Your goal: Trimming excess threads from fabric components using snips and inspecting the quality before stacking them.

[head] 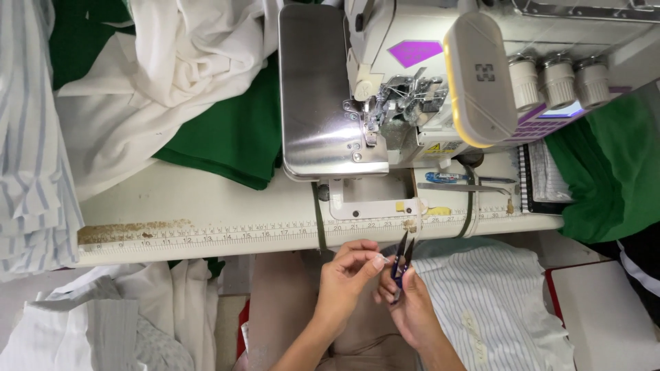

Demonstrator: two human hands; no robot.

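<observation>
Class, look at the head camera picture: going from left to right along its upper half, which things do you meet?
Striped cloth → white cloth → green cloth → sewing machine's metal plate → needle area → three thread spools → more green cloth.

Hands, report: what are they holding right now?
Right hand grips thread snips. Left hand pinches at blade tips. Sewing machine idle above, nothing between.

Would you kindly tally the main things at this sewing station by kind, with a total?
Sewing machine: 1
Thread cones: 3
Thread snips, held in the right hand: 1
Pen: 1
Tweezers: 1
Notebook: 1
Total: 8
The left hand pinches something too small to make out at the snip blades.
</observation>
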